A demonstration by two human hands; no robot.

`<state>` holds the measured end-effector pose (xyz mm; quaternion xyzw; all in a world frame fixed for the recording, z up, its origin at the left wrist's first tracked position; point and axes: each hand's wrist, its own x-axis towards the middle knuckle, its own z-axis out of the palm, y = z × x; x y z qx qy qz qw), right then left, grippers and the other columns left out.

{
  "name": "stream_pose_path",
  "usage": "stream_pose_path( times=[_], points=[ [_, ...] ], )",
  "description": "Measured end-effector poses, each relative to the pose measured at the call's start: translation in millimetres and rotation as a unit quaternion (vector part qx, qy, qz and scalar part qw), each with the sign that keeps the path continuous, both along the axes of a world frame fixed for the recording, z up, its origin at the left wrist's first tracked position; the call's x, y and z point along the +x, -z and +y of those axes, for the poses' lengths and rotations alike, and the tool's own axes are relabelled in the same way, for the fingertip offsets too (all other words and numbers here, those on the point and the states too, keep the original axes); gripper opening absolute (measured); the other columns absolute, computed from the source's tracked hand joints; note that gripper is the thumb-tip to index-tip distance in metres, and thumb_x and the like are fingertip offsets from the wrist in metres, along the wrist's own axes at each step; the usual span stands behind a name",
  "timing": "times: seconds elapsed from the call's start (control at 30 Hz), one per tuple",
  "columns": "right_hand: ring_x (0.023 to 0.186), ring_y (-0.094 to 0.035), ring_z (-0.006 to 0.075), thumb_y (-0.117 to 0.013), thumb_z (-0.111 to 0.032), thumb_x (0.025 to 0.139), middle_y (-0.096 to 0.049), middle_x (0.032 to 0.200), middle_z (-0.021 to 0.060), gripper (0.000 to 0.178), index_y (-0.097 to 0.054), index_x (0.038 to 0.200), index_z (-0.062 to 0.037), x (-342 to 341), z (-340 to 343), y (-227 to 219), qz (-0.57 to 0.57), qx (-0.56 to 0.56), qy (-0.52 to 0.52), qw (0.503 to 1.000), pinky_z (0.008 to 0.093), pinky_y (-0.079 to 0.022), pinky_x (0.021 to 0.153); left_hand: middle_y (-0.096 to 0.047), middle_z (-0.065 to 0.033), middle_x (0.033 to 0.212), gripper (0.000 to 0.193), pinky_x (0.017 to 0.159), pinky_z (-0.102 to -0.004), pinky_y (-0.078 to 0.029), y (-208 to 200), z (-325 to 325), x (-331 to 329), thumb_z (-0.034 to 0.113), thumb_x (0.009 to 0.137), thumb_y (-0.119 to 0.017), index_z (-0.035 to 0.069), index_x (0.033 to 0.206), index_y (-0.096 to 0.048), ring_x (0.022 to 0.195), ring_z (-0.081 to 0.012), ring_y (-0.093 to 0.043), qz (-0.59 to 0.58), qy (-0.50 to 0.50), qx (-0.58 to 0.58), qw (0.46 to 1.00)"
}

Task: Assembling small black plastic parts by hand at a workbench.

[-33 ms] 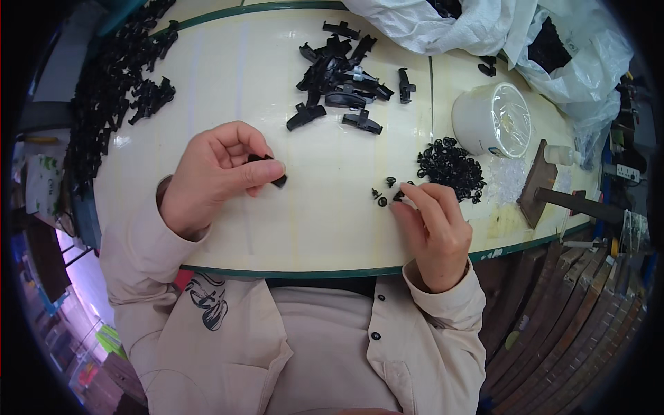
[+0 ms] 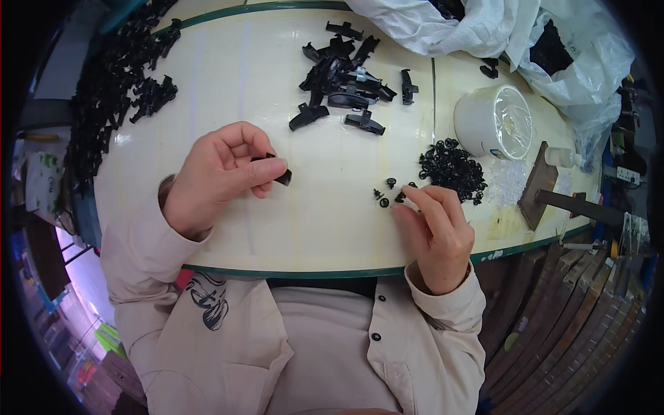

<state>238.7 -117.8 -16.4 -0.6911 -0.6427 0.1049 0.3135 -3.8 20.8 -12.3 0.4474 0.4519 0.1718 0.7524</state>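
My left hand [image 2: 225, 173], above the table left of the middle, pinches a small black plastic part [image 2: 283, 178] between thumb and fingers. Most of that part is hidden by the fingers. On the right, my right hand [image 2: 439, 225] reaches down to several loose black round-headed push clips [image 2: 384, 203]. Its thumb and forefinger are apart, close beside one clip [image 2: 400, 198], and I see no firm grip on it. Just beyond lies a heap of the same clips [image 2: 453, 169]. Farther off, long black plastic brackets [image 2: 337, 72] are piled near the table's far middle.
A large heap of black parts [image 2: 114, 97] covers the far left. At right stand a white tub-like roll [image 2: 481, 121] with clear wrap and a hammer [image 2: 546, 190]. White plastic sacks [image 2: 443, 24] lie at the far right. A green edge [image 2: 311, 274] borders the table.
The picture has shifted very slightly. The black part in my left hand is tilted a little differently, and slightly more of the clips shows beside my right fingertips.
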Motion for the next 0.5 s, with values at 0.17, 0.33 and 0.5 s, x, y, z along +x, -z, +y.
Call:
stream_pose_path(
  times=[0.17, 0.33, 0.5],
  points=[
    [0.058, -0.059, 0.0209, -0.073, -0.001, 0.072, -0.059, 0.083, 0.0090, 0.022, -0.064, 0.092, -0.0019, -7.9, 1.0, 1.1, 0.021, -0.011, -0.019, 1.000, 0.0292, -0.047, 0.049, -0.059, -0.0012, 0.088, 0.018, 0.058, -0.0176, -0.044, -0.8, -5.0, 7.3, 0.004, 0.089, -0.057, 0.000, 0.107, -0.060, 0.064, -0.0045, -0.051, -0.047, 0.058, 0.008, 0.997],
    [0.060, -0.059, 0.0239, -0.070, 0.005, 0.073, -0.058, 0.082, 0.0104, 0.016, -0.063, 0.087, 0.0002, -15.8, 7.3, 2.0, 0.018, 0.003, -0.030, 0.999, 0.0309, -0.048, 0.051, -0.061, -0.0005, 0.085, 0.011, 0.056, -0.0175, -0.043, -11.8, -11.5, 20.9, 0.007, 0.087, -0.062, 0.000, 0.095, -0.067, 0.063, -0.0033, -0.051, 0.020, 0.177, -0.019, 0.984],
    [0.082, -0.067, 0.0284, -0.071, 0.009, 0.071, -0.065, 0.098, 0.0204, 0.025, -0.061, 0.093, 0.0047, -24.8, 13.5, -12.4, 0.004, 0.116, -0.111, 0.987, 0.0295, -0.056, 0.065, -0.062, -0.0015, 0.086, 0.023, 0.054, -0.0173, -0.044, -8.4, -25.5, 29.2, 0.013, 0.089, -0.062, 0.006, 0.110, -0.067, 0.067, -0.0034, -0.054, -0.043, 0.201, 0.059, 0.977]
  ],
)
